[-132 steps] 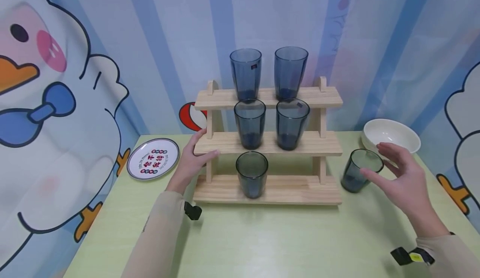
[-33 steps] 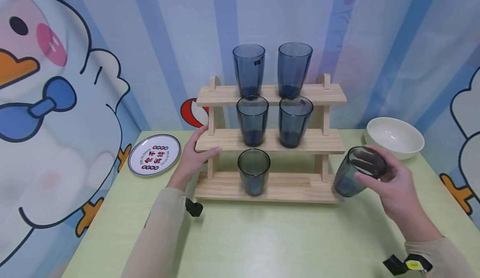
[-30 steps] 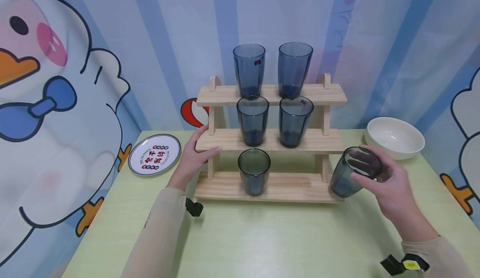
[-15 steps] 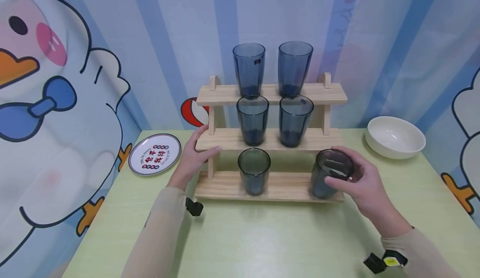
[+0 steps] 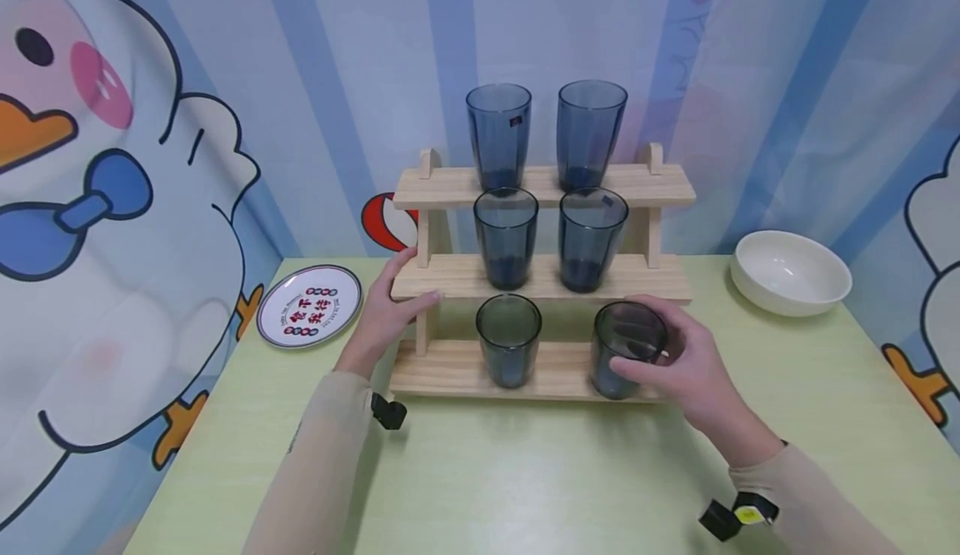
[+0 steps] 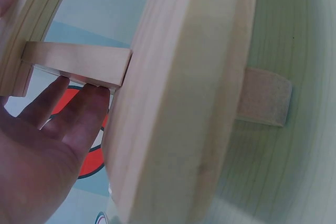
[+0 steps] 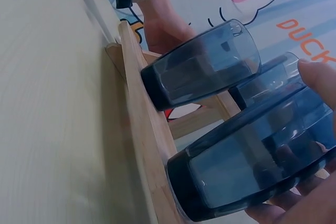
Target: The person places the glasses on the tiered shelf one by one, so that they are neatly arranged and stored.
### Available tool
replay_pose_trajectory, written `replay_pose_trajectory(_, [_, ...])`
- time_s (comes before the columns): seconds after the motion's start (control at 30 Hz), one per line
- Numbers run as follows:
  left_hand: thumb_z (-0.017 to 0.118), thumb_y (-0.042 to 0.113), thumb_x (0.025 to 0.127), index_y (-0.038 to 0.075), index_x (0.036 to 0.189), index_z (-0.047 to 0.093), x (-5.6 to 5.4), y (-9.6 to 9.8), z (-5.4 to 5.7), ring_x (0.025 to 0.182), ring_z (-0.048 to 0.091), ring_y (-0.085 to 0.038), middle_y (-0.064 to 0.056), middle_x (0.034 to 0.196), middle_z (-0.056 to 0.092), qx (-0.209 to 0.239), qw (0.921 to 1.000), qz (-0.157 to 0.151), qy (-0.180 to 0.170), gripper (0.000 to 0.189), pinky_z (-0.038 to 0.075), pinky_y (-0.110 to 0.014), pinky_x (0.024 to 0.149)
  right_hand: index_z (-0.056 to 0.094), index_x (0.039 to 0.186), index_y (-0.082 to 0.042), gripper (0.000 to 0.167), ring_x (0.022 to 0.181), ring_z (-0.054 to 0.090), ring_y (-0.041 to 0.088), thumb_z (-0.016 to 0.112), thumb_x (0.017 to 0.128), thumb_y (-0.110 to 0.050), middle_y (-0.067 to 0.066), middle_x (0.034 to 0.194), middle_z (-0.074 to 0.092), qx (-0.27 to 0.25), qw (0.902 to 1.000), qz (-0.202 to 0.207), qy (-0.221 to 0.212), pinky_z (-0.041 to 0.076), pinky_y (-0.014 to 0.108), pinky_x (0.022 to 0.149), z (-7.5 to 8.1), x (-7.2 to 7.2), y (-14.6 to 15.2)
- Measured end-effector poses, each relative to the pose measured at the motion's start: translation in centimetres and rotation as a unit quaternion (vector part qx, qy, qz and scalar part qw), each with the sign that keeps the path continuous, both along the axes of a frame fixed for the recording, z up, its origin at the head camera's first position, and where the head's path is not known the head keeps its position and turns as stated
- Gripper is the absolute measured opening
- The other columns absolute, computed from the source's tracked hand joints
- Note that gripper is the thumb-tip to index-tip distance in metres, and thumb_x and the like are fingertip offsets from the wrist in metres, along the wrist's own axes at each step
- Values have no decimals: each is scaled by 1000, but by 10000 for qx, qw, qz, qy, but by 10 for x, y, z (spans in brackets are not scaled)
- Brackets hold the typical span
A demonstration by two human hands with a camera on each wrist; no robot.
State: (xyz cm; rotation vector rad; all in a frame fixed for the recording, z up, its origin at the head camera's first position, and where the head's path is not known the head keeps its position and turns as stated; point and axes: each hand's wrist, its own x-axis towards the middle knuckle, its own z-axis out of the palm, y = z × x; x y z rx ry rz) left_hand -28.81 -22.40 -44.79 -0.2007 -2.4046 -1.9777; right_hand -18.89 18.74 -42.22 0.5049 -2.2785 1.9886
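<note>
A three-tier wooden rack (image 5: pixel 450 380) bears blue-grey drinking glasses. With thumb in front and fingers behind, my left hand (image 5: pixel 386 313) grips its left end at the middle tier; in the left wrist view those fingers (image 6: pixel 84 111) lie against the upright. My right hand (image 5: pixel 686 363) holds a drinking glass (image 5: pixel 611 363) at the right part of the bottom tier, thumb on the near side. Its base meets the bottom plank in the right wrist view. Left of it stands another glass (image 5: pixel 507 355). Two glasses are on the middle tier and two on the top.
A white plate (image 5: pixel 270 309) with red lettering lies left of the rack. The white bowl (image 5: pixel 791 276) stands at the back right of the pale green table (image 5: pixel 510 480). Behind everything hangs a blue cartoon cloth (image 5: pixel 337 80).
My right hand took hold of the glass on the table, then carried it left onto the rack's bottom tier, beside the other glass. The left hand keeps its grip on the rack.
</note>
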Motion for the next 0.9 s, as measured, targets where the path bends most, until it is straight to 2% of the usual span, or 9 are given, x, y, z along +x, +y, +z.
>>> replay_pose_trajectory(0.27, [81,23,93,35,161,39,0,0,0,135,49,-31,-7,161,41,40,10000,-15,31,81,45,-54,111,53,149,-6,71,121,63,15,84,86,2,8,136,61,37,9999,-18,-151,57,24,93,0,-3,-12])
replay_pose_trajectory(0.5, [82,23,93,36,162,39,0,0,0,137,48,-30,-6,162,40,72,10000,-10,-1,82,44,-53,113,53,149,-4,73,119,62,14,86,84,2,5,135,62,122,9999,-60,-73,55,23,91,-2,-7,-20])
replay_pose_trajectory(0.9, [81,21,94,34,161,40,0,1,1,133,50,-32,-9,158,44,108,9999,-21,5,80,46,-54,111,53,149,-8,72,121,62,16,84,85,2,5,136,62,85,9999,140,-51,56,26,92,-4,-11,-25])
